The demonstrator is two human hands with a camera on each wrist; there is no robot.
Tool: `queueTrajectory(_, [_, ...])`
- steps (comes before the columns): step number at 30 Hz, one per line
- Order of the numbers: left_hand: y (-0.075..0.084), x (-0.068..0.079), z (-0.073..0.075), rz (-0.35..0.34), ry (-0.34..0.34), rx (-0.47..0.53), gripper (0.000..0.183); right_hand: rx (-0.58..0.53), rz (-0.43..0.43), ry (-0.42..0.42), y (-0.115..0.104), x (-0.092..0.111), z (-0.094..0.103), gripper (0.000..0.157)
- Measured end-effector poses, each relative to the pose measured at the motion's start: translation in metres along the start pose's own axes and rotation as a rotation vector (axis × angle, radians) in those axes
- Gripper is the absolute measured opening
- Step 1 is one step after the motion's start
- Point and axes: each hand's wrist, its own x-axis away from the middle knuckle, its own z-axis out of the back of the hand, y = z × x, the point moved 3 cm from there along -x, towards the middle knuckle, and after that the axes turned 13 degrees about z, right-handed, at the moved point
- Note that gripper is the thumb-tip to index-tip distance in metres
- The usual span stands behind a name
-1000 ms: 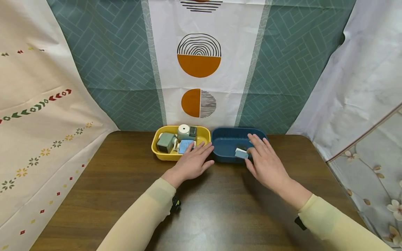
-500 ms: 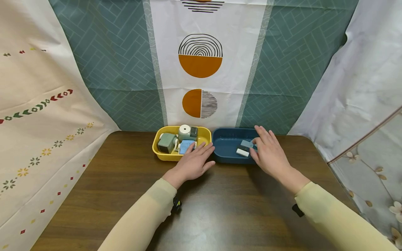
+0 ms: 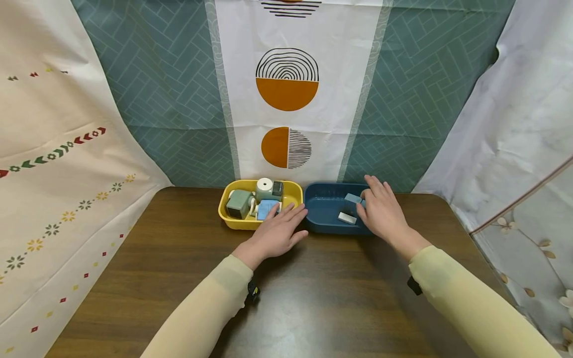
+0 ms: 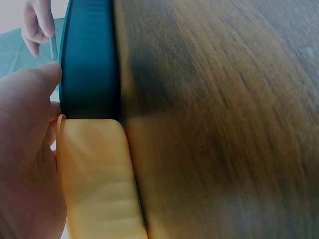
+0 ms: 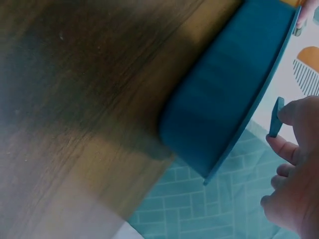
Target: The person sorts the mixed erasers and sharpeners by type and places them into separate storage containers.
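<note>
A yellow tray (image 3: 228, 223) stands at the table's back with green, white and blue objects in it. My left hand (image 3: 274, 233) lies over its front right corner, fingers extended, beside a small blue block-like object (image 3: 267, 209). To the right stands a dark blue tray (image 3: 331, 227). Over it my right hand (image 3: 380, 211) pinches a small, flat blue-grey block (image 3: 353, 198) between thumb and finger, as the right wrist view also shows. A white flat block (image 3: 347, 218) lies low in the blue tray. My right hand hides that tray's right end.
In the yellow tray are a green box-shaped object (image 3: 238, 204) and a rounded green one with a white top (image 3: 265, 187). The brown wooden table (image 3: 313, 298) reaches toward me. A patterned curtain (image 3: 286, 99) hangs just behind both trays.
My right hand has moved back and right, lifting the blue-grey block away from the white one, which now shows separately. My left hand stays at the yellow tray.
</note>
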Motion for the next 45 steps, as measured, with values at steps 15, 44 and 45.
queueTrajectory(15, [-0.001, -0.002, -0.003, -0.004, -0.004, 0.021, 0.071, -0.035, -0.121, -0.143, 0.015, -0.010, -0.019, 0.031])
queueTrajectory(44, [-0.001, -0.001, -0.002, 0.012, -0.017, -0.002, 0.071, -0.062, -0.201, -0.239, 0.025, -0.025, -0.039, 0.032])
queueTrajectory(45, [-0.001, -0.001, -0.002, 0.010, -0.018, -0.002, 0.071, -0.062, -0.204, -0.247, 0.024, -0.026, -0.040, 0.033])
